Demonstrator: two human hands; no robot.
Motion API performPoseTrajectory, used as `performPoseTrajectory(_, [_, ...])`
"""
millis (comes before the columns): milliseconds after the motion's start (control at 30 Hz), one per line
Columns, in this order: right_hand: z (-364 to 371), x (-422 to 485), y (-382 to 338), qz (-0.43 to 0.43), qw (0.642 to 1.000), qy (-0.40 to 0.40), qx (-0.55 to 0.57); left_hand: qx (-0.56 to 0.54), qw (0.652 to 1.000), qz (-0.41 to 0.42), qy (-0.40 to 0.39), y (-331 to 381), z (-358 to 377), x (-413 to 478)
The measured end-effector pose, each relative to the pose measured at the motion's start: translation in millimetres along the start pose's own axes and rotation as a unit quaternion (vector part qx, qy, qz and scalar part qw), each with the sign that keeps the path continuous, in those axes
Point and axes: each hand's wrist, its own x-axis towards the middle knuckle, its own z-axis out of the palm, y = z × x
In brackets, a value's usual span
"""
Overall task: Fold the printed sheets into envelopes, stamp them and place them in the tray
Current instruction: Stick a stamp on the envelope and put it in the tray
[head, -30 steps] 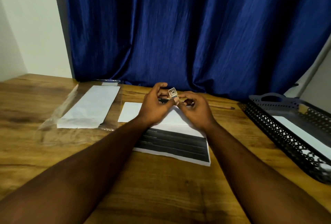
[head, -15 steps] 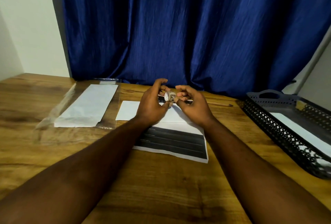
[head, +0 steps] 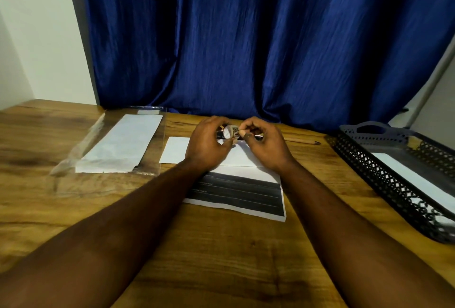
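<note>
The clear plastic sleeve (head: 81, 157) lies flat at the left of the wooden table (head: 221, 258), with a stack of white envelopes (head: 120, 145) inside it. To its right, a single white envelope (head: 176, 150) lies flat, partly covered by my hands.

My left hand (head: 209, 145) is held above that envelope, fingers curled, thumb and fingertips closed on a small stamp piece (head: 232, 132). My right hand (head: 266, 147) meets it from the other side, thumb and forefinger pinched on the same piece. A dark item sits just behind the fingers; I cannot tell what it is.

The printed sheet (head: 241, 194) lies flat under my wrists, its dark printed band toward me and its far edge tucked under the envelope.

A pencil (head: 300, 140) lies beyond my right hand, near the blue curtain (head: 270, 36).

The black perforated tray (head: 384, 174) stands at the right edge of the table, well apart from my hands, with one white envelope (head: 413, 182) lying inside it.
</note>
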Motion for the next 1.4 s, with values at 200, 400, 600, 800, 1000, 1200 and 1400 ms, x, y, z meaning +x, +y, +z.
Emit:
performPoseTrajectory(200, [3, 5, -4, 0.089, 0.993, 0.022, 0.076, 0.001, 0.995, -0.091, 0.033, 5, -4, -1])
performPoseTrajectory(400, [-2, 10, -12, 0.254, 0.901, 0.079, 0.342, 0.004, 0.994, -0.108, 0.033, 10, -7, -1])
performPoseTrajectory(600, [-6, 5, -10, 0.311, 0.883, -0.039, 0.349, 0.002, 0.999, -0.042, 0.001, 7, -6, -1])
performPoseTrajectory(800, [-6, 4, -8, 0.289, 0.909, -0.054, 0.294, 0.046, 0.999, 0.013, -0.021, 7, -4, 0])
performPoseTrajectory(1000, [-6, 12, -4, 0.276, 0.911, 0.023, 0.306, 0.093, 0.992, 0.022, -0.077, 9, 1, 0])
performPoseTrajectory(1200, [-21, 39, 23, 0.259, 0.957, 0.126, 0.023, 0.214, 0.962, 0.041, -0.162, 15, 9, 8])
performPoseTrajectory(1400, [-19, 61, 46, 0.191, 0.938, 0.039, -0.287, 0.248, 0.927, -0.014, -0.281, 15, 13, 11])
